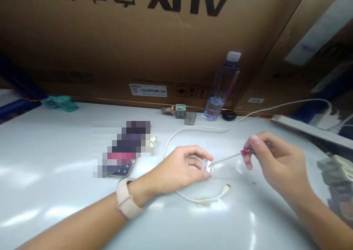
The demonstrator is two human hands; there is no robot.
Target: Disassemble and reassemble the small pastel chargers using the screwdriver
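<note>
Got a small clear plastic connector block (207, 165) sitting right in the middle of the shot, pinched in the left hand (176, 168) just above the tabletop (49, 191). The left fingers (196, 162) are curled closed around it, so a good part of it is hidden. Coming in from about 3 o'clock is a thin screwdriver (228, 157) with a red handle, held in the right hand (278, 162). Those right fingers (249, 161) are closed in a pencil-style pinch on the handle, and the metal shaft reaches across so the tip meets the connector. Can't tell exactly where it lands at this blur.

A white cable (198, 129) loops around behind the left hand from about 1 o'clock, and a short white lead (201, 199) with a small plug (226, 187) lies at around 5 o'clock. Out at 10 o'clock there's a pixelated-out phone (121, 150) with a small cream piece (152, 143) beside it.

Further back at 12 to 1 o'clock: a clear water bottle (219, 95), a couple of small cube parts (184, 114) and a black round thing (229, 115), all against a big AUX cardboard box (165, 40). A stack of grey blocks (338, 180) sits at 3 o'clock, right at the frame edge.
</note>
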